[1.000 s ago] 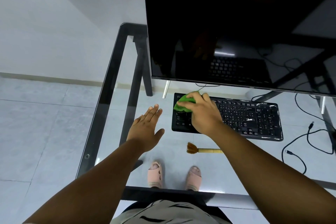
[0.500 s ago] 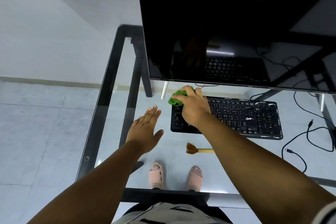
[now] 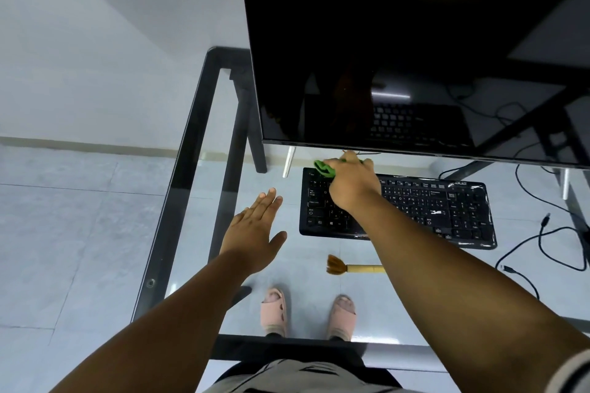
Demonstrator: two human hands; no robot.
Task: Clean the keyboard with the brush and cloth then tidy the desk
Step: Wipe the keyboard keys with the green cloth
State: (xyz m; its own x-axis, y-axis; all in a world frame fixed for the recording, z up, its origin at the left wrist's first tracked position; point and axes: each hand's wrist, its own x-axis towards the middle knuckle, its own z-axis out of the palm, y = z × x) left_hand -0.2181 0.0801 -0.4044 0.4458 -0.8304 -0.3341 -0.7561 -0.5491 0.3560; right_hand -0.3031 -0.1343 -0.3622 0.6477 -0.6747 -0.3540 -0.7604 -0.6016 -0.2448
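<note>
The black keyboard [image 3: 415, 210] is lying flat on the glass tabletop [image 3: 198, 124], just below the lower edge of the dark monitor [image 3: 415, 41]. The right hand [image 3: 351, 185] is reaching over the keyboard's far left corner, its fingers [image 3: 349, 157] curling round a bunched green cloth [image 3: 325, 168] and pressing it against the top row of keys. The brush [image 3: 348, 266] is resting on the tabletop nearer the person than those fingers, its brown bristles pointing left and its pale handle partly passing under the right forearm. The left hand [image 3: 255, 230] is lying to the left of the keyboard, apart from it, fingers [image 3: 269, 198] stretching straight, holding nothing. Black cables [image 3: 542, 233] are trailing on the floor to the right, seen through the glass.
</note>
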